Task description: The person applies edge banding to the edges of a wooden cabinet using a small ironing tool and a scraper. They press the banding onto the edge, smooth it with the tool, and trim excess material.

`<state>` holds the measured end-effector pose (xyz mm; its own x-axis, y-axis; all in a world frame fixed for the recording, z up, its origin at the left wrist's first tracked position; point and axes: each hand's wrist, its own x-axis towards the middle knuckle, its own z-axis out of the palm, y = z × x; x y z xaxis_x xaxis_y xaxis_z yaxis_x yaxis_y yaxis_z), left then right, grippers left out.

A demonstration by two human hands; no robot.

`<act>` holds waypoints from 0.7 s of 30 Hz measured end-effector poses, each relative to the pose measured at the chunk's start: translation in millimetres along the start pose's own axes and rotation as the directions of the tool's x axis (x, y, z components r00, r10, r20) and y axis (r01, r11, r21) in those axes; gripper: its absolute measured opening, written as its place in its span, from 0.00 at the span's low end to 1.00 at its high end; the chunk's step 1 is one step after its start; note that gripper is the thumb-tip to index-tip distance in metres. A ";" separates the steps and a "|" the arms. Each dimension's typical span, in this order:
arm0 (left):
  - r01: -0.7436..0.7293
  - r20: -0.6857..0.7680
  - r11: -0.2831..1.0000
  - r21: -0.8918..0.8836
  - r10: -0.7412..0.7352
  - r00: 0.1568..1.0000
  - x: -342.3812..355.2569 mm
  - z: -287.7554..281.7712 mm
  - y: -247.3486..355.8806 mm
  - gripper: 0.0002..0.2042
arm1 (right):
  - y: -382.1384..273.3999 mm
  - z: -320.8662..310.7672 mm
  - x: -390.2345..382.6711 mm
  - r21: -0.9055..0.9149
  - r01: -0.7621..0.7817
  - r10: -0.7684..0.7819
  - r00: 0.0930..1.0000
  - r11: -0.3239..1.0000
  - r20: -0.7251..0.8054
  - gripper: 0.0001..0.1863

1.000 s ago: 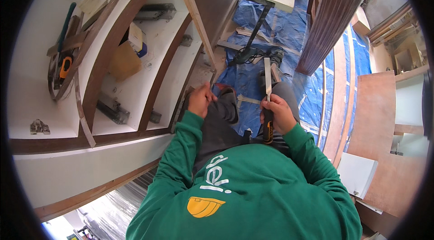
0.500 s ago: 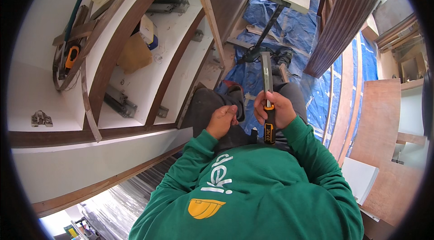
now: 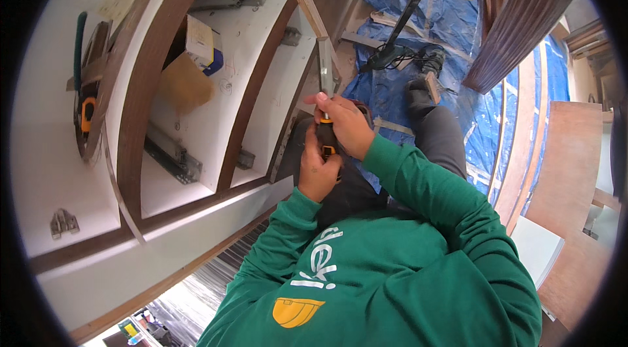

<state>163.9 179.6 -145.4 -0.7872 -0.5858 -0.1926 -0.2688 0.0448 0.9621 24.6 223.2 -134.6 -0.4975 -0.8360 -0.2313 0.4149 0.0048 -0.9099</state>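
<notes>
A chisel [image 3: 325, 69] with a flat metal blade and a black and orange handle stands in front of my lap, blade pointing away from me. My left hand [image 3: 318, 172] is wrapped round the lower part of its handle. Just above, my right hand [image 3: 351, 127] is closed round the upper handle near the base of the blade, and its fingers hide part of the tool. The blade tip reaches up beside the wooden edge strip [image 3: 304, 0] of the cabinet.
On the left lies an open white cabinet with dark wood dividers [image 3: 147, 72]; inside are drawer slides [image 3: 173, 157], a box [image 3: 199, 46] and a hinge [image 3: 64, 223]. Blue sheeting [image 3: 392, 111] covers the floor, with a corded power tool [image 3: 389, 56] on it. Boards [image 3: 568, 170] stand at right.
My right hand has carried the chisel leftward to my left hand, which now grips its handle too. The view has shifted slightly.
</notes>
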 end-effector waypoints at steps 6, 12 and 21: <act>0.051 -0.154 0.954 0.296 -0.005 0.988 34.9 -14.8 -5.2 0.30 | -0.4 1.2 65.6 0.276 0.019 -0.009 0.999 0.961 -0.037 0.21; 0.140 -0.193 0.925 0.353 -0.074 0.978 80.4 -29.0 -22.5 0.19 | 11.7 1.1 113.8 0.679 -0.051 0.000 0.997 0.732 0.075 0.23; 0.119 -0.275 0.942 0.313 -0.030 0.961 126.5 -37.6 -35.4 0.13 | 19.8 1.4 149.4 0.683 -0.023 -0.014 0.999 0.730 0.047 0.28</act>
<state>94.8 73.5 -196.7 -0.5957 -0.7870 -0.1605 -0.5208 0.2263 0.8232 -40.4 97.6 -186.7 -0.4664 -0.8611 -0.2024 0.8346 -0.3526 -0.4233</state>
